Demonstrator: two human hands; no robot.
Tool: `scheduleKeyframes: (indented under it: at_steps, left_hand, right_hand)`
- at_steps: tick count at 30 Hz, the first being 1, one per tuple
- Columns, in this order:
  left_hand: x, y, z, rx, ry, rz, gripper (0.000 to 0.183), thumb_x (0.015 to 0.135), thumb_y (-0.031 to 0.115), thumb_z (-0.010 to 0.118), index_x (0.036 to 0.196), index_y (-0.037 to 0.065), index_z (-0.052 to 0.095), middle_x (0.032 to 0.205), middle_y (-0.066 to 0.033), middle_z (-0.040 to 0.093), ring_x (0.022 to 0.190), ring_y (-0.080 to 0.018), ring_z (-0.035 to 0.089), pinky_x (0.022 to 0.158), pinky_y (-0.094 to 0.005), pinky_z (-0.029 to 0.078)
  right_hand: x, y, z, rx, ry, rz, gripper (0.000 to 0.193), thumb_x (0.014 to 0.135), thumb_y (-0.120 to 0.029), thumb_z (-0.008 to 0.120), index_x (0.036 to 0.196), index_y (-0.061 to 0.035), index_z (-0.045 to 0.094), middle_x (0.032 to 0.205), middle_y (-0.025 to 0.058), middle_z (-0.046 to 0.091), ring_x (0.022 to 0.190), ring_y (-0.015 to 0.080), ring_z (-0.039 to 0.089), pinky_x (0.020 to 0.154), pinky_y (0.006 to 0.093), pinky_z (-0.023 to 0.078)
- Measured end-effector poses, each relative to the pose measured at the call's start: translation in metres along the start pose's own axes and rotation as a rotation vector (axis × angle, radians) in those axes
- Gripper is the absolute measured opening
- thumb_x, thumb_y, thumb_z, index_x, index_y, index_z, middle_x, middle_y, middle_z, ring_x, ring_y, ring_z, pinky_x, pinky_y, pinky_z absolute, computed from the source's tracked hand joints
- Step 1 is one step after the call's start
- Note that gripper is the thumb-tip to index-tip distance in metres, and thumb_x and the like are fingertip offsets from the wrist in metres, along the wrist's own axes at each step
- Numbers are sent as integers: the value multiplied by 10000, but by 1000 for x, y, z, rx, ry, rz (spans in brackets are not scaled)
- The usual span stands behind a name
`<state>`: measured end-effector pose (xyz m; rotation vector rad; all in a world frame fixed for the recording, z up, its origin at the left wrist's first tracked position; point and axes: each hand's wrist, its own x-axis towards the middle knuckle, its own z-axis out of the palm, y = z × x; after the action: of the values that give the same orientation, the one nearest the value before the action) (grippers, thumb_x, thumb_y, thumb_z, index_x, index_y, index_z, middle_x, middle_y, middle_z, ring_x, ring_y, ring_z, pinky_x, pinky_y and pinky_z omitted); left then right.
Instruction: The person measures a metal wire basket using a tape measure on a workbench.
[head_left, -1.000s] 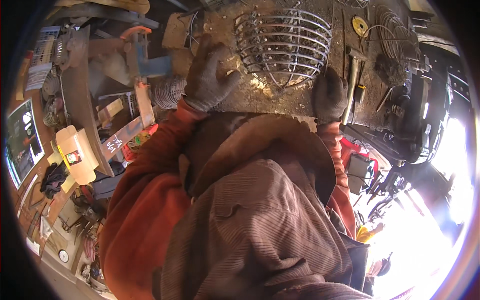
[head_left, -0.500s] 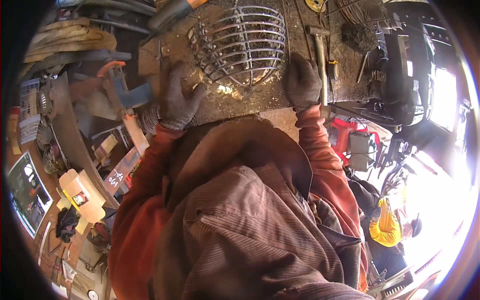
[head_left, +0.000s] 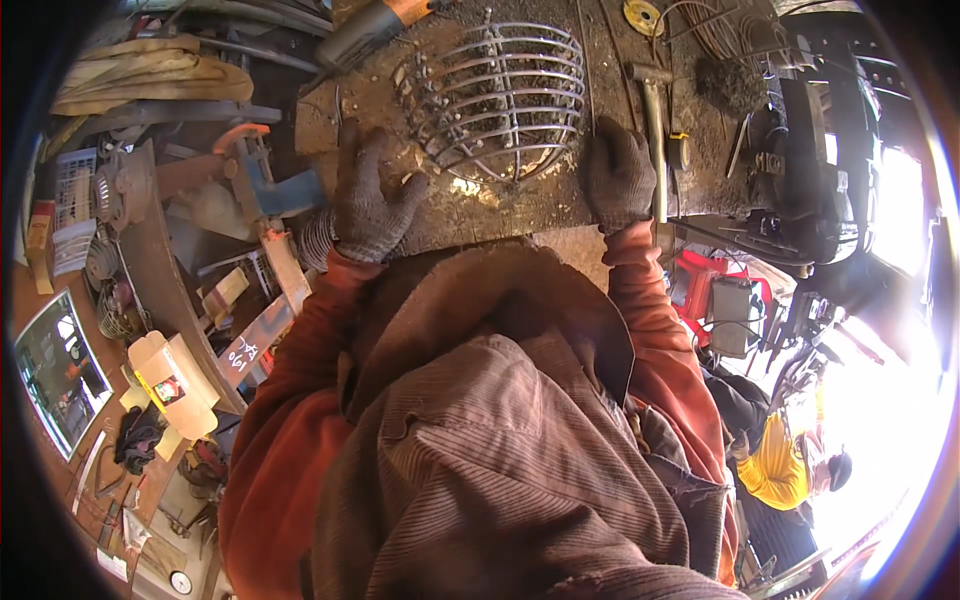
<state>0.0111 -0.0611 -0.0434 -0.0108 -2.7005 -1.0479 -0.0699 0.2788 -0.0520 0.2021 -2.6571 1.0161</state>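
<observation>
A domed cage of bent metal rods (head_left: 515, 98) lies on the dirty workbench (head_left: 480, 222), between my two hands and apart from both. My left hand (head_left: 375, 200), in a dark knitted glove, rests on the bench to the cage's left with fingers spread and nothing in them. To the right, my right hand (head_left: 620, 178) wears a similar glove and leans on the bench. Its fingers lie together, partly out of sight, and no held thing shows. Just beyond it is a hammer (head_left: 652, 125) with a metal handle, and a small tape measure (head_left: 680, 151) lies alongside.
An orange and grey power tool (head_left: 372, 30) lies at the far left of the bench. A yellow disc (head_left: 642, 17) and coiled wire (head_left: 708, 45) are at the back right. Left stands a blue clamp-like tool (head_left: 280, 188). A person in yellow (head_left: 778, 465) is at the lower right.
The whole view has shifted slightly, so the bench and cage appear a little lower and further right. Both hands keep about the same places beside the cage.
</observation>
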Motion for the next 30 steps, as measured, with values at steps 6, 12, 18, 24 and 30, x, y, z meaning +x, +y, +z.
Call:
scheduleKeyframes:
  at_steps: [6,12,18,24,30]
  left_hand:
    - [-1,-2,1,-5,16,10,748,856,215,887,1466,-26,527,1605,-326,394,1488,-457,441,1182,-467,445]
    - [-4,-8,3,30,56,96,749,858,183,880,1479,-23,514,1604,-335,388,1481,-460,449,1172,-472,455]
    - [1,0,-1,-19,9,40,732,843,226,886,1436,-23,536,1580,-335,412,1466,-479,449,1171,-489,441]
    - [-1,-1,1,-4,38,30,710,813,224,900,1385,-25,560,1533,-342,453,1436,-503,464,1166,-502,432]
    - [-1,2,-3,-20,-8,-5,759,858,226,876,1481,-18,518,1623,-344,369,1502,-466,425,1187,-472,432]
  right_hand:
    - [1,-9,-5,32,-56,36,269,993,-163,694,1246,-77,729,1050,208,739,961,372,734,827,449,582]
    - [-1,0,0,-7,-42,0,283,991,-182,699,1253,-77,723,1053,217,737,976,399,726,846,479,574]
    - [-3,4,1,-4,-46,17,286,991,-187,695,1257,-85,726,1082,222,738,1011,408,723,887,478,576]
    - [-2,3,1,-78,-33,-15,293,990,-182,696,1263,-79,727,1075,208,753,985,397,740,880,460,588]
    - [-3,-1,0,-12,-45,53,303,1007,-188,689,1278,-58,724,1053,189,761,953,341,756,856,423,593]
